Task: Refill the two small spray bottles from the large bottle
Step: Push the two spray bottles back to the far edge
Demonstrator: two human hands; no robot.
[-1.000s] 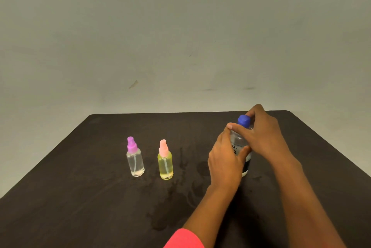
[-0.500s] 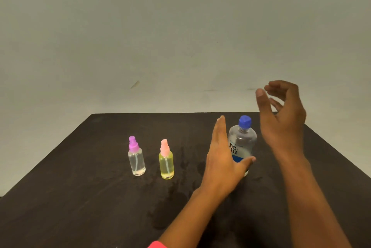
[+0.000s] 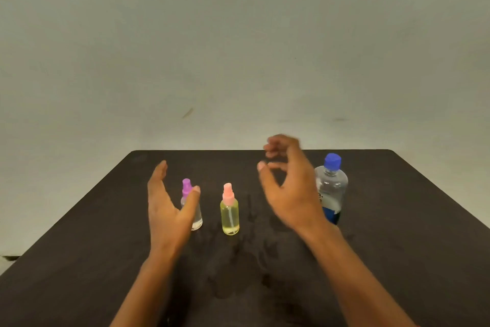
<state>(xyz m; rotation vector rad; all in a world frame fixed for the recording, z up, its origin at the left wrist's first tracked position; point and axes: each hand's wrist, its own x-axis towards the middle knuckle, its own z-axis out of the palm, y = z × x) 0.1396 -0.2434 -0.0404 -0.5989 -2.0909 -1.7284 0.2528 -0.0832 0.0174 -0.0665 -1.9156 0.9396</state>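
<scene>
the left hand (image 3: 169, 210) is left of centre in the frame, raised over the dark table (image 3: 79, 252), palm turned inward, fingers straight and together, thumb spread wide. it grips nothing. its thumb crosses in front of the clear spray bottle (image 3: 198, 218) with the purple cap (image 3: 186, 185); whether they touch cannot be told.

the right hand (image 3: 290, 191) is right of centre and higher, a little blurred, fingers loosely curled with a gap to the thumb, holding nothing. it overlaps the left edge of the large bottle (image 3: 334, 189), which stands upright at the right of the frame with its blue cap (image 3: 333, 161) on.

between the two hands the yellow spray bottle (image 3: 230, 216), pink top (image 3: 228, 191), stands upright just beside the clear one, untouched. wet marks darken the table in front of the bottles.
</scene>
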